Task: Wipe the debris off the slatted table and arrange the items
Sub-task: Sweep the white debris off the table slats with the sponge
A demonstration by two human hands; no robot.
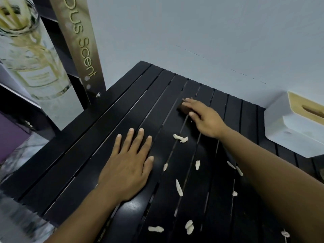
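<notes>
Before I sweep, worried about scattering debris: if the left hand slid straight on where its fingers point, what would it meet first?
Probably nothing: bare slats lie ahead of the left hand up to the far edge of the slatted table, then the wall. The white debris lies off to its right.

The desk [78, 163] is showing glossy black in parallel slats, with cream-white debris bits [179, 187] dotting it. The tissue box [287, 137] is looking white under a pale wood-tone lid [305, 106]. A tall box [77, 41] is carrying gold lettering on bronze.
</notes>
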